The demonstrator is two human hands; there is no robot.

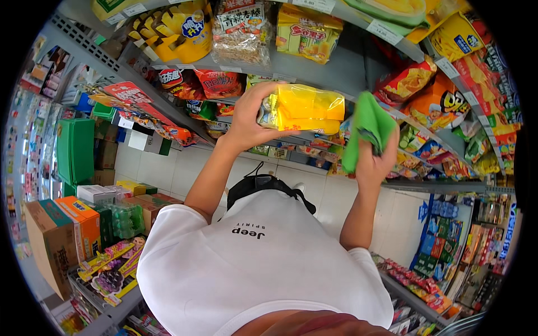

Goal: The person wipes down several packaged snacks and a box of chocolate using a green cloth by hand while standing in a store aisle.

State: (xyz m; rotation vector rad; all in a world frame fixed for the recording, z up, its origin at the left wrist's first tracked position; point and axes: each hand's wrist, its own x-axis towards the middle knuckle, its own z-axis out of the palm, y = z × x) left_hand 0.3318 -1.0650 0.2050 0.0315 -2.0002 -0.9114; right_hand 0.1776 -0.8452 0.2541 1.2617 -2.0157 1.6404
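My left hand [252, 113] grips one end of a shiny yellow snack package [311, 109], held level in front of the shelves. Just right of its far end, my right hand [376, 155] clutches a folded green cloth [370, 126], slightly blurred. Cloth and package look apart. Beyond them, the grey shelf [290, 67] carries a yellow snack bag [178, 35], a clear bag of puffed grain sticks [241, 38] and a yellow pack of rolls [309, 35]. Red chip bags [218, 83] stand on the level below, partly behind my left hand.
Curved shelves at the right hold a red snack bag [407, 82] and an orange one [441, 103]. Cardboard cartons [52, 243] and a green plastic bin [75, 151] stand at the left. Pale floor tiles [391, 218] show around me, with a low candy rack [412, 281] at lower right.
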